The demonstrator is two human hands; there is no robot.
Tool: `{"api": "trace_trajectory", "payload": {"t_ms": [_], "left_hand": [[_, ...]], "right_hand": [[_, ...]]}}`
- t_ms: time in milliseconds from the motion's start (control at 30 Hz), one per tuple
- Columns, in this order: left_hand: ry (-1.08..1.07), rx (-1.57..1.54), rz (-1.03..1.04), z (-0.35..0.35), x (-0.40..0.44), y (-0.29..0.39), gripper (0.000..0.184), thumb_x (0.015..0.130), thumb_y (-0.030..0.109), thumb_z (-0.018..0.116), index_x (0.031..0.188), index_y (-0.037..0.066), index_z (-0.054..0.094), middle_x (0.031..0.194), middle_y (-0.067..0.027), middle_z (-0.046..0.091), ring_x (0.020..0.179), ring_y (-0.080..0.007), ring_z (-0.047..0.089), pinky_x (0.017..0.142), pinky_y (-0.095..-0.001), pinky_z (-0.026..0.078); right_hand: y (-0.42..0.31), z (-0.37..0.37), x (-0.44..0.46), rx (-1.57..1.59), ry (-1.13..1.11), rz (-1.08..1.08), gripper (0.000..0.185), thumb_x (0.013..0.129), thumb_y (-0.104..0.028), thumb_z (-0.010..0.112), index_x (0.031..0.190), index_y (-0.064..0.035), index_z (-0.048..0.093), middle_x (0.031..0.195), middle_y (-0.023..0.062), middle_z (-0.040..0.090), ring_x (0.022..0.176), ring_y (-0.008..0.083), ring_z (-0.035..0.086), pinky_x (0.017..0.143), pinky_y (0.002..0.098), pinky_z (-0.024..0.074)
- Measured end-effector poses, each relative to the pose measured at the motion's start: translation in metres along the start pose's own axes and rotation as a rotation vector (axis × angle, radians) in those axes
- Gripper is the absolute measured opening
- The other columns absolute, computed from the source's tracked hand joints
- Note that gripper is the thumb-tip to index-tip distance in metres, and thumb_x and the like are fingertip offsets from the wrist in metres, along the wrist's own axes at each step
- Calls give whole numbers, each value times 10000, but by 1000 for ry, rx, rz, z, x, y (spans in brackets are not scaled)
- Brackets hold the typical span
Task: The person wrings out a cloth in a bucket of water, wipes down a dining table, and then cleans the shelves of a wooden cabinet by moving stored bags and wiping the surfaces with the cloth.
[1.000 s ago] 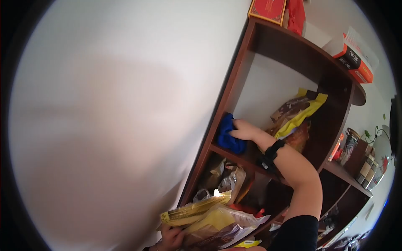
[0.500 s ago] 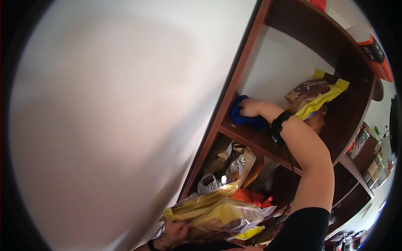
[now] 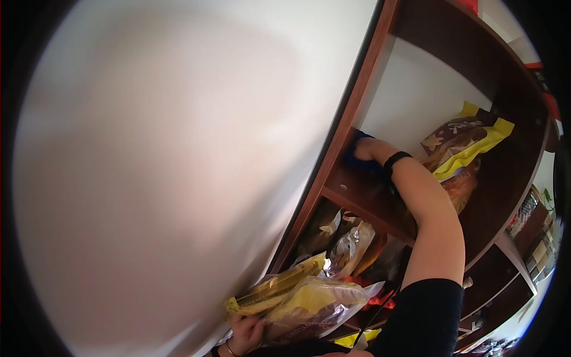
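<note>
Deep in the upper compartment of a dark wooden shelf (image 3: 369, 202), my right hand (image 3: 370, 150) presses a blue cloth (image 3: 360, 165) near the left side panel; its fingers are bent around the cloth. At the bottom, my left hand (image 3: 245, 332) grips yellow and clear plastic packages (image 3: 315, 303), its fingers curled at their lower left edge. To the right of my right forearm, a brown and yellow food bag (image 3: 458, 140) leans inside the same compartment.
Below the upper compartment, another one holds clear and brown bags (image 3: 351, 247) and a red item (image 3: 386, 299). A pale wall (image 3: 166, 178) fills the left. Jars and boxes (image 3: 538, 256) stand at the far right. A yellow packet (image 3: 357, 338) lies low down.
My right hand has moved the blue cloth further back into the upper compartment. The view has shifted, so the shelf appears further right. My left hand still holds the packages.
</note>
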State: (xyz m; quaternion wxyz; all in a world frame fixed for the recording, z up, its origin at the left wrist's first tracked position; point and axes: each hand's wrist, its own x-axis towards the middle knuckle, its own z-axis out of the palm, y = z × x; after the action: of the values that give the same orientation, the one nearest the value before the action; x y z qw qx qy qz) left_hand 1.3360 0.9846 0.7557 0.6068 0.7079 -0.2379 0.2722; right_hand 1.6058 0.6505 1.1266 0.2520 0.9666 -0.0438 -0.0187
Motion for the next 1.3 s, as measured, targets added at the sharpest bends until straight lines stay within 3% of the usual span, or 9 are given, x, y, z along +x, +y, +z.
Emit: {"api": "trace_trajectory", "payload": {"t_ms": [100,167,267,500,633,700,933,1100,1300], "left_hand": [[-15,92,144,-10,0,2,73,690,47,624,744,-1,640,935,-192,605,819,-339,567,735,-410,460],[-37,76,122,-17,5,13,85,693,51,627,754,-4,646,945,-192,605,825,-338,570,740,-409,461],[-105,45,119,-20,15,23,105,699,54,626,778,-8,659,959,-195,606,838,-339,574,752,-408,463],[-242,-124,143,-3,7,14,143,727,20,599,837,-40,667,991,-222,608,883,-337,596,832,-389,462],[-287,-112,163,5,10,21,146,742,14,591,852,-41,669,1004,-217,613,881,-329,596,824,-382,463],[-306,-116,198,7,11,26,151,744,14,592,861,-41,671,1008,-211,615,876,-325,595,818,-379,465],[-379,-70,161,18,4,34,167,749,34,612,885,-30,683,998,-182,631,900,-314,587,847,-379,451],[-334,-81,218,36,7,40,158,679,30,654,824,-25,681,995,-174,629,905,-323,568,835,-396,428],[-217,3,216,23,29,56,124,761,36,596,836,-34,666,1051,-213,583,948,-332,554,880,-367,422]], "right_hand": [[-13,-7,-20,-31,82,-24,390,828,-263,443,1028,-8,661,1136,199,603,1089,332,558,944,410,425],[-18,-11,-41,-44,90,-33,384,830,-268,441,1001,-11,670,1105,195,617,1063,336,570,934,414,431],[-42,-23,-87,-59,198,-236,340,836,-285,455,811,-13,657,914,210,636,894,379,595,803,470,466],[-67,-21,-189,88,495,-557,325,770,-355,588,870,-47,616,790,160,583,800,367,569,722,440,469],[-53,-11,-224,71,477,-501,339,700,-329,628,943,-92,635,841,123,613,854,328,584,755,423,485],[-44,1,-246,96,487,-471,361,649,-242,651,982,-109,613,850,100,591,853,302,564,745,405,485],[-7,42,-302,317,695,-464,399,564,-98,671,958,-139,626,823,74,574,839,297,549,719,391,480],[15,59,-339,384,765,-454,391,533,-81,664,920,-124,635,821,85,584,824,305,555,724,391,479],[26,72,-378,360,764,-369,393,483,-63,655,874,-93,640,802,97,578,790,315,558,723,396,471]]}}
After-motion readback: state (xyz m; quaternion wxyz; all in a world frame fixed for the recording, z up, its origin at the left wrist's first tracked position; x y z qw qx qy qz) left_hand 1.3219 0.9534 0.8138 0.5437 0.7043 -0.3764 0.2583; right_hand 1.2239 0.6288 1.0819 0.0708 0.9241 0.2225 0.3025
